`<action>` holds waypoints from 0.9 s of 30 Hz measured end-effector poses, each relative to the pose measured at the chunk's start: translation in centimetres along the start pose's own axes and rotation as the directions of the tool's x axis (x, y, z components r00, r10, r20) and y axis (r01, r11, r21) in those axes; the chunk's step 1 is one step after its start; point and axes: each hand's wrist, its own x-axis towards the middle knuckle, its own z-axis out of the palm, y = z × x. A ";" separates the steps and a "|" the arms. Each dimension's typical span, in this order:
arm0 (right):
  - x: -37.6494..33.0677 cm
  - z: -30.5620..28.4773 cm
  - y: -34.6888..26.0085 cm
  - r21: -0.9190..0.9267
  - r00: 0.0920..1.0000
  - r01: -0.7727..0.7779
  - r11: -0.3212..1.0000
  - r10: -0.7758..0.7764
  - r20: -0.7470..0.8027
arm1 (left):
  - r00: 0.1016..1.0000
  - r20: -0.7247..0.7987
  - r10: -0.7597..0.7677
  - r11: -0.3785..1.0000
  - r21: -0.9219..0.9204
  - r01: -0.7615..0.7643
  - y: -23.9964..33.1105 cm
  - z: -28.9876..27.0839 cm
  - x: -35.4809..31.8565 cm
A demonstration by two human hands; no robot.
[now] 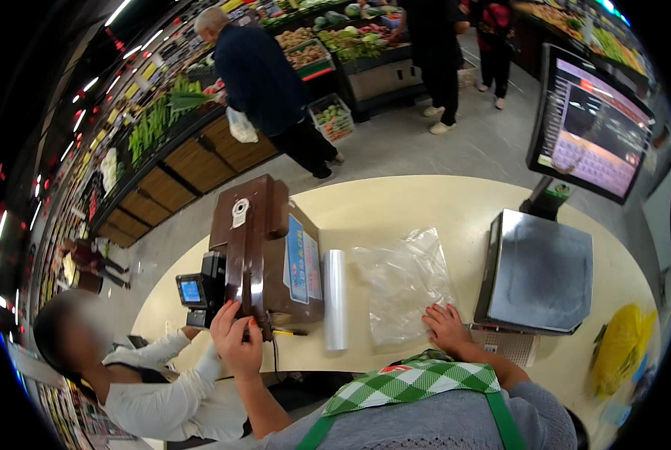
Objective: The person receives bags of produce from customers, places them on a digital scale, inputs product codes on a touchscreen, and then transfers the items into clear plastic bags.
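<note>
My left hand (236, 341) is raised beside the near edge of a brown box-shaped machine (257, 225). Its fingers are apart, and I see nothing held in them; whether the fingertips touch the casing, I cannot tell. Flat on the cream counter (358, 202), my right hand (446, 328) has its fingers stretched at the lower right edge of a clear plastic bag (407, 281). The bag looks thin and crumpled, spread out on the counter. Between it and the brown machine lies a roll of clear plastic (335, 300).
To the right stand a metal-topped scale (542, 270) and its screen (594, 124), with a yellow plastic bag (624, 349) near the edge. A small terminal (193, 291) is at left, beside a person in white sleeves (178, 401). Shoppers and vegetable stands (178, 176) are beyond.
</note>
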 end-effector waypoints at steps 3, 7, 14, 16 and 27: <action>-0.3 -0.1 -0.1 -0.017 1.000 -0.020 1.000 0.020 -0.015 | 0.999 0.041 0.022 1.000 -0.006 -0.022 -0.1 0.2 0.3; -0.2 0.0 -0.2 -0.003 1.000 -0.006 1.000 0.006 -0.007 | 1.000 0.028 -0.011 1.000 -0.012 0.011 -0.2 -0.2 -0.1; -0.2 -0.1 -0.1 0.000 1.000 -0.003 1.000 0.003 0.003 | 0.996 0.082 -0.020 0.999 -0.028 0.022 0.0 -0.1 0.5; -0.2 -0.2 -0.1 0.015 1.000 -0.002 1.000 0.001 0.001 | 0.997 0.079 -0.026 0.999 -0.024 0.028 -0.1 -0.1 0.2; -0.5 1.0 0.4 -0.026 1.000 0.000 1.000 0.000 0.001 | 0.998 0.063 -0.019 0.999 -0.032 0.021 -0.2 -0.1 0.0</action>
